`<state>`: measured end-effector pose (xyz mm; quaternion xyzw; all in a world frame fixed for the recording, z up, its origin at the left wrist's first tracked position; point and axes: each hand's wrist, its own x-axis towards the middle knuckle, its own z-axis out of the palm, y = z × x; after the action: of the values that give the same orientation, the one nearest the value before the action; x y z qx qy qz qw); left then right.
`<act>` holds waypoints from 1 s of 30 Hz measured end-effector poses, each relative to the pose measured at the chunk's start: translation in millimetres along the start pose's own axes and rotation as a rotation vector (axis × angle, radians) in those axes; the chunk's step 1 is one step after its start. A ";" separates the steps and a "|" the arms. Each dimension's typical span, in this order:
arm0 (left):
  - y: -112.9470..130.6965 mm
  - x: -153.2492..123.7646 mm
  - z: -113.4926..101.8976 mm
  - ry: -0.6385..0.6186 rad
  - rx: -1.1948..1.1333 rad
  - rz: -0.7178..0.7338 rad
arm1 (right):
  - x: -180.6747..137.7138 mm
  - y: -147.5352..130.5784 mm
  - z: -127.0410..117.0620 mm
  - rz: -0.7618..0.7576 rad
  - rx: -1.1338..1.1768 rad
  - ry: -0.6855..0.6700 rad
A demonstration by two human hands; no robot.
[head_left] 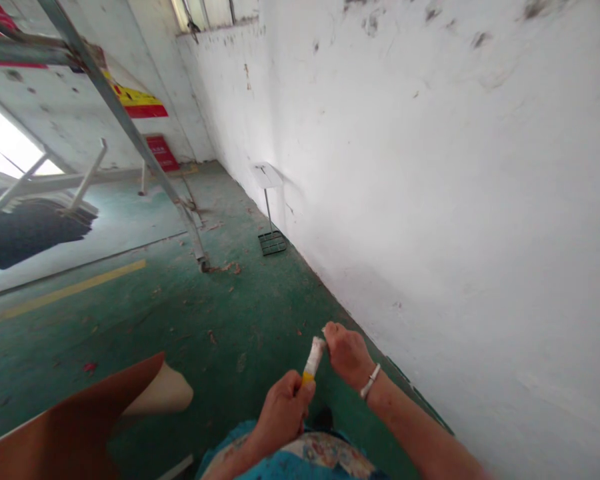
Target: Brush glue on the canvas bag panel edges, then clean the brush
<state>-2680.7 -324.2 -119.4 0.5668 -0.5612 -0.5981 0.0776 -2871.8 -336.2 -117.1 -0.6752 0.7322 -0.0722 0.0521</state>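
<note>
My left hand (pixel 286 405) is closed around a short stick-like thing with a white upper part and a yellow band (pixel 314 360). It tilts up and to the right, and its lower end is hidden in my fist. Just right of its top is my right hand (pixel 347 352), with the fingers bent and pressed together. A small pale bit shows at those fingertips, too small to name. A white band circles my right wrist. Below both hands is clothing in blue and a floral pattern (pixel 320 450).
A white wall (pixel 430 200) runs along my right. Brown sheet material (pixel 75 420) curls at lower left. A metal frame leg (pixel 150 157) stands on the green floor (pixel 220 320), among scraps. A small stand with a white plate (pixel 267 175) is by the wall.
</note>
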 end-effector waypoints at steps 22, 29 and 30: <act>-18.4 14.0 -3.6 -0.008 -0.022 0.005 | 4.8 2.4 -17.2 -0.007 0.033 -0.010; -12.6 10.5 -5.7 0.019 -0.014 -0.023 | -12.9 5.8 -46.0 -0.121 0.102 -0.040; -12.2 10.5 -5.6 0.018 -0.016 -0.029 | -17.9 -0.2 -47.2 -0.143 0.106 -0.052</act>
<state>-2673.4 -330.7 -133.3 0.5795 -0.5476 -0.5985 0.0786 -2878.3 -316.7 -71.0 -0.7239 0.6756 -0.0967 0.1014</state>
